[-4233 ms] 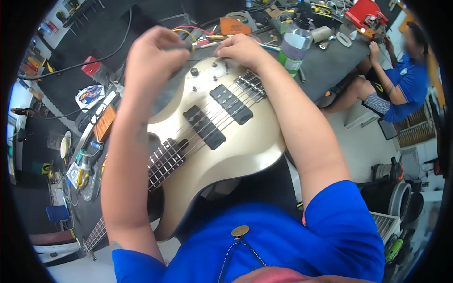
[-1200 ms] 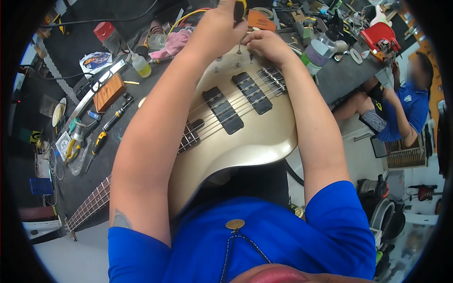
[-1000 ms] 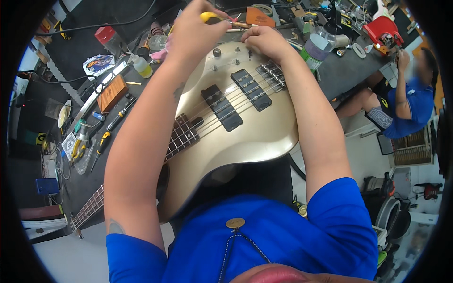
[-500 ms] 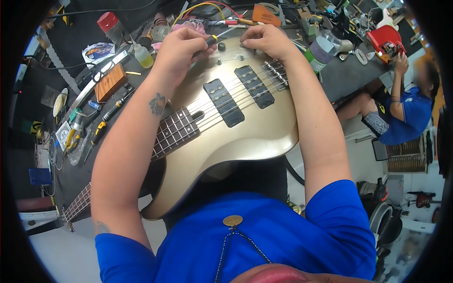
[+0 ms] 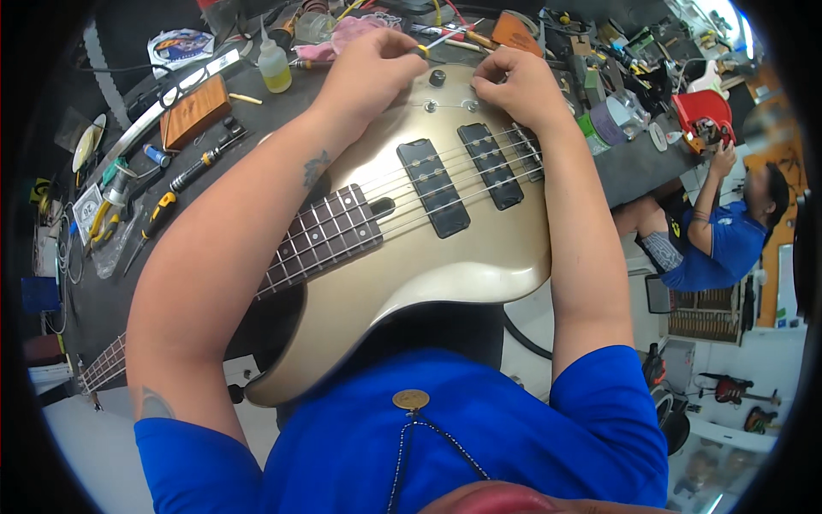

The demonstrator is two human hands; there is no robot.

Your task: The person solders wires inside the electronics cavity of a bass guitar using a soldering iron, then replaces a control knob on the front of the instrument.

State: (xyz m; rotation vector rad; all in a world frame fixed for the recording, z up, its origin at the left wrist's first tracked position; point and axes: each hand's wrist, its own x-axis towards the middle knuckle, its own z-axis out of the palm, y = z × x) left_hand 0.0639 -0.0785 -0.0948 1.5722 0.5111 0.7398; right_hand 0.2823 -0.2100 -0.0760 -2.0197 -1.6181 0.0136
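A gold bass guitar [image 5: 351,321] lies in front of me, its neck pointing to the lower left. Past the far edge of its body, my left hand [image 5: 372,73] is closed round a screwdriver [image 5: 423,51]. Most of the yellow and black handle is hidden; the thin shaft points up and to the right. My right hand [image 5: 518,81] has thumb and fingers pinched together over the body's far right part; whatever is between them is hidden. Between the hands sit a black knob [image 5: 437,78] and two bare control posts [image 5: 431,106]. Two black pickups [image 5: 435,188] lie under the strings.
On the dark bench [image 5: 227,163] are a wooden block [image 5: 195,113], a bottle of yellow liquid [image 5: 274,67], a pink cloth [image 5: 358,32], and several screwdrivers and pliers at left. A tub [image 5: 608,120] stands beyond my right forearm. Another person [image 5: 715,236] works at right.
The whole view has shifted, so the bass sits lower and further right in it. My left hand has turned more palm-down over the screwdriver handle. My right hand keeps its pinch.
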